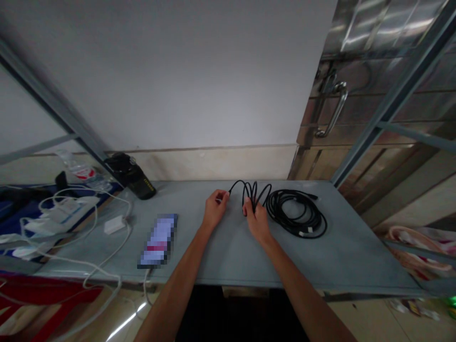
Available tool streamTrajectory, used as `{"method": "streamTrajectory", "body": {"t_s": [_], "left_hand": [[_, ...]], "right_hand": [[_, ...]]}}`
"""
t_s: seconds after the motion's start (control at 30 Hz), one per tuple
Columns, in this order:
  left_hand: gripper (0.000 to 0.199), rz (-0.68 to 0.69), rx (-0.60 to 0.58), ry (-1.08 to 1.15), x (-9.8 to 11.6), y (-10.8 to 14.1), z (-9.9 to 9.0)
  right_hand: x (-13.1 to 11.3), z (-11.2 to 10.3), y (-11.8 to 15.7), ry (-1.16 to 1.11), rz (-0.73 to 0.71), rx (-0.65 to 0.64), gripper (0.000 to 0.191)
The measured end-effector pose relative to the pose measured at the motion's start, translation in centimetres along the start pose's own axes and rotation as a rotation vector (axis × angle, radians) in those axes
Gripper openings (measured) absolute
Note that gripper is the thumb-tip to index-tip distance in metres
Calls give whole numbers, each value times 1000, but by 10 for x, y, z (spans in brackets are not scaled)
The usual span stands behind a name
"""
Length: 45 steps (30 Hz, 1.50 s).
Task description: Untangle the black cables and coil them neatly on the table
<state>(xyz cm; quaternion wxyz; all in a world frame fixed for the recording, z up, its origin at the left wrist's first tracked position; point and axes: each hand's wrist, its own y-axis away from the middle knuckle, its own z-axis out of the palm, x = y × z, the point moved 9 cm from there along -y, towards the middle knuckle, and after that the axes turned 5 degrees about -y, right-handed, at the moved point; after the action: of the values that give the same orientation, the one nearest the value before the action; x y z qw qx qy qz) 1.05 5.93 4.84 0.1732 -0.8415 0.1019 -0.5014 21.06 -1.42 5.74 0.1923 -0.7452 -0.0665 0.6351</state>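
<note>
Near the middle of the grey table (228,256), my left hand (215,207) pinches one end of a thin black cable (239,182). My right hand (255,217) is closed around several loose loops of that cable, which stand up above its fingers. Just right of my right hand, a larger coil of black cable (295,213) lies flat on the table, with light-coloured connector ends showing at its front. Whether the held loops join this coil cannot be made out.
A phone (158,241) lies left of my left arm, with a white cable plugged in. Farther left are a white adapter (114,224), a power strip (67,216), tangled white cables, a black case (133,176) and a plastic bottle (83,172). Metal posts flank the table.
</note>
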Motion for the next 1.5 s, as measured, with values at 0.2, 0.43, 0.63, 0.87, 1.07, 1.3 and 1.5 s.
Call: {"method": "streamTrajectory", "body": {"t_s": [0.2,0.43,0.63,0.87,1.07,1.3,1.5], "left_hand": [[52,-23,78,81,-8,-2,-7],[37,53,-103,136,12,3,9],[36,4,-144,222,16,4,11],[40,-165,-159,430,8,9,19],[57,-391,-149,746,-9,13,26],[23,-538,56,1090,-29,2,0],[31,-576,231,1310,-42,1,-25]], "right_hand": [[0,6,4,-10,-14,-71,65],[4,8,7,-97,30,-72,74],[25,8,10,-212,181,-24,77],[17,-9,7,-232,143,95,73],[8,-28,1,-141,104,211,69],[35,-39,-4,-364,134,378,62],[44,-47,-5,-433,156,484,65]]}}
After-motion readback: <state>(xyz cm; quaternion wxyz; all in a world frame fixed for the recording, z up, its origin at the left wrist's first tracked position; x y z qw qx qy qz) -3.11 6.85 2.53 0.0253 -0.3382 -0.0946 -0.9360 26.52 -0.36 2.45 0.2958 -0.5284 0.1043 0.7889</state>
